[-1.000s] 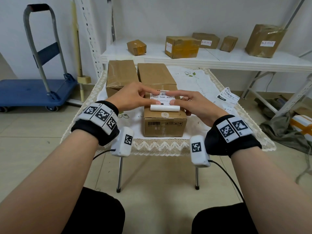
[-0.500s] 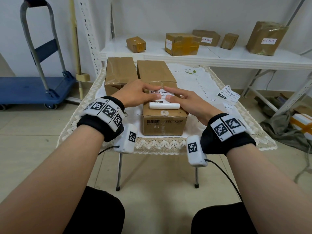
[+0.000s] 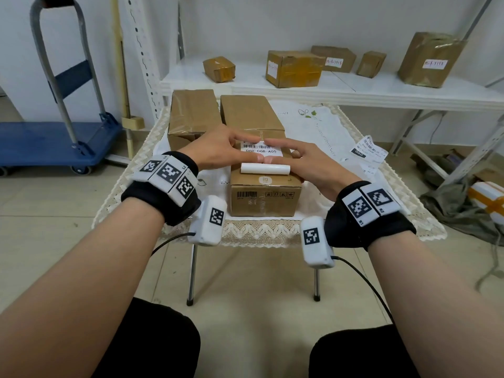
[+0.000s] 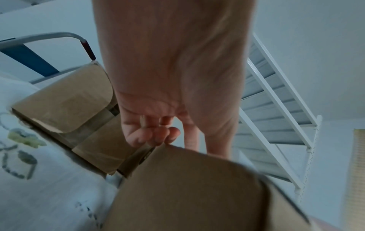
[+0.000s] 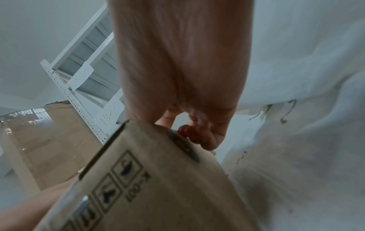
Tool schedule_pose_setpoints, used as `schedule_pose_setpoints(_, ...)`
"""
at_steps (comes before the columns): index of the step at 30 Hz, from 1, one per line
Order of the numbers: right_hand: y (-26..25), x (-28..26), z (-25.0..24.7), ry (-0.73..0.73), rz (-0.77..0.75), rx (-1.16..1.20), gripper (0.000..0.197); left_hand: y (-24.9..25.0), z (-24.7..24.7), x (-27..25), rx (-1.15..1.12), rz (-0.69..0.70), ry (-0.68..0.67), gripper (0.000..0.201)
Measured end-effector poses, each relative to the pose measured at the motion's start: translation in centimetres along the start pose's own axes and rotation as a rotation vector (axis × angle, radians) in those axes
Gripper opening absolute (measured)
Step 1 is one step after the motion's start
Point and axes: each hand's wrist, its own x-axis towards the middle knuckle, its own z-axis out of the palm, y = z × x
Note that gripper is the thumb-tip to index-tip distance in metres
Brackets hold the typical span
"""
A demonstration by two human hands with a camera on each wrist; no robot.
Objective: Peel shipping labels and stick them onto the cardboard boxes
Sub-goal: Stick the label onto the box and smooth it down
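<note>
**Two hands press a label flat on a box**

A brown cardboard box (image 3: 266, 186) sits at the front of a small table (image 3: 131, 184) with a white lace-edged cloth. The box is long, and its long side runs away from the person, toward the white shelf (image 3: 354, 91) at the back. Its front face has a small barcode and little printed signs.

On top of the box lies a white shipping label (image 3: 260, 150). It has black bars and the letters 060-06B-A05, which read the right way up for the person. The near end of the label curls up into a smooth white roll (image 3: 265, 168), and that roll lies across the box, from left to right.

The left hand (image 3: 218, 151) and the right hand (image 3: 305, 162) both rest flat on the label. Their fingers are stretched out and point at each other, with the tips almost touching in the middle. Neither hand grips anything.

Two more plain brown boxes sit behind, one taped box (image 3: 191, 115) on the left and one long box (image 3: 249, 111) touching the front box. Loose white labels (image 3: 368, 152) lie on the cloth to the right. Small taped parcels (image 3: 293, 68) stand on the shelf.
</note>
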Motion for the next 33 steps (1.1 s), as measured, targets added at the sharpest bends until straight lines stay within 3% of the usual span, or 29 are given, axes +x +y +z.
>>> schedule_pose_setpoints(7,0.3,-0.6,-0.6,-0.092,0.009,-0.024,0.054,-0.3,-0.8,-0.7,-0.013,-0.02,-0.146,0.058)
schedule_pose_setpoints(13,-0.2,-1.4,-1.0,-0.163,0.028,-0.081,0.087,-0.3,-0.9,-1.2,0.028,-0.043,-0.246,0.091)
schedule_pose_setpoints(16,-0.2,-1.6,-1.1,-0.181,0.032,-0.092,0.091,-0.4,-0.9,-1.0,0.074,-0.06,-0.286,0.111)
schedule_pose_setpoints(20,-0.1,-1.5,-1.1,-0.201,0.026,-0.12,0.093,-0.3,-0.8,-0.9,0.123,-0.067,-0.304,0.114)
schedule_pose_setpoints(25,-0.3,-1.6,-1.6,-0.177,0.043,-0.094,0.068,-0.8,-1.2,-1.0,0.143,-0.089,-0.318,0.11)
schedule_pose_setpoints(29,0.0,-1.5,-1.6,-0.11,0.04,0.012,0.042,-1.2,-1.5,-0.8,0.076,-0.096,-0.24,0.098)
schedule_pose_setpoints(33,0.3,-0.9,-0.9,-0.041,0.022,0.04,0.032,-1.5,-1.0,-0.4,-0.011,-0.104,-0.157,0.071)
